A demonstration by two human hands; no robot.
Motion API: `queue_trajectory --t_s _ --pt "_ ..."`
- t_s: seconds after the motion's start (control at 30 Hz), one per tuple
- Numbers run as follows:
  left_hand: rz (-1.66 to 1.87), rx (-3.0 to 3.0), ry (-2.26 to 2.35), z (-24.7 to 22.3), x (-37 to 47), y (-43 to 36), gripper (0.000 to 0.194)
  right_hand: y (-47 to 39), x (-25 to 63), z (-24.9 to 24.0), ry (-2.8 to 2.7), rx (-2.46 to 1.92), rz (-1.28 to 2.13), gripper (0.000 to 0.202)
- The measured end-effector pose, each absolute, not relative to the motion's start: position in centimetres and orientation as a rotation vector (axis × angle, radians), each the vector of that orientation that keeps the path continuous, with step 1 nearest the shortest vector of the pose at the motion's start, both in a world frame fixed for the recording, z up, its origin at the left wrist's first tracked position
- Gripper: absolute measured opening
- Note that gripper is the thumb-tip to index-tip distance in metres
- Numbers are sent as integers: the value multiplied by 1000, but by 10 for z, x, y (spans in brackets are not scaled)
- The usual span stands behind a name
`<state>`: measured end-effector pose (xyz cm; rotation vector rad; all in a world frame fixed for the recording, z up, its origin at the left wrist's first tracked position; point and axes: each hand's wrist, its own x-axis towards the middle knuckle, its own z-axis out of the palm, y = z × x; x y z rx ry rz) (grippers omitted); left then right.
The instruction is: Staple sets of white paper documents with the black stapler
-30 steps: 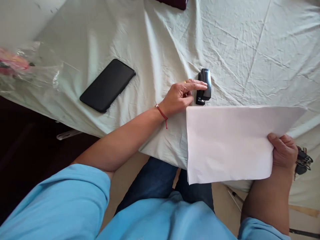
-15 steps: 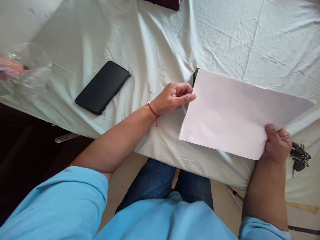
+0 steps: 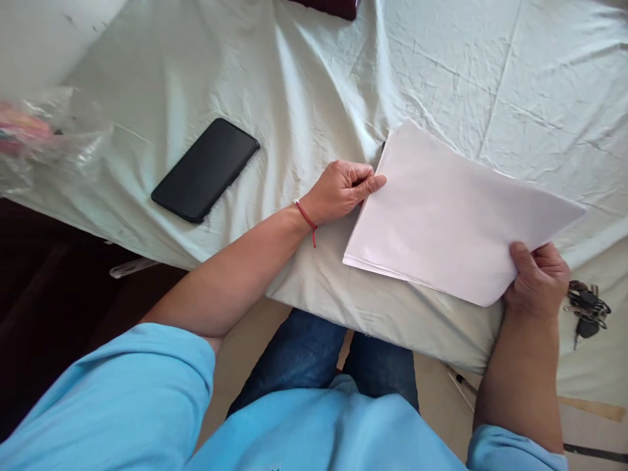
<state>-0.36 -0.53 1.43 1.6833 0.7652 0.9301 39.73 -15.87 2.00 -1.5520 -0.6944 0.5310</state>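
White paper sheets lie in a slightly fanned stack between my hands, over the pale cloth. My left hand pinches the stack's left edge, thumb on top and fingers curled beneath. At the lower right corner, my right hand grips the paper with its thumb on the upper face. A small bit of a dark object peeks out by the stack's upper left edge; the paper hides the rest of it.
A black phone rests on the cloth left of my left hand. Keys lie just right of my right hand. A clear plastic bag with something pink is at the far left. A dark red object shows at the top edge.
The paper has shifted left and now shows several layered edges where one sheet showed before. My right hand has moved slightly left; my left hand stays at the left edge.
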Motion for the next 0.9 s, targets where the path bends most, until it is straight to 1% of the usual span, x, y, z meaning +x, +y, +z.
queue_trajectory --t_s 0.1,0.23,0.3,0.5,0.57,0.63,0.7,0.77,0.9 --pt "848 1690 684 17 -4 -5 78 -158 400 20 -676 -1580 463 57" --pt "781 1762 674 17 -5 -4 57 -156 402 19 -665 -1549 413 59" --pt "800 1772 716 16 -5 -5 54 -155 402 18 -671 -1540 407 58" --pt "805 1712 738 17 -4 -9 71 -155 405 16 -665 -1564 364 56" --pt "759 1706 702 19 -5 -9 66 -155 407 16 -682 -1573 360 53" --pt "736 1730 681 20 -6 -8 55 -154 408 16 -705 -1570 363 52" --pt "744 1769 699 21 -6 -8 49 -153 407 16 -702 -1562 354 54" --pt "776 1794 727 20 -5 -8 54 -153 406 15 -673 -1555 337 58" --pt "812 1768 741 19 -2 -10 68 -153 405 14 -638 -1545 328 62"
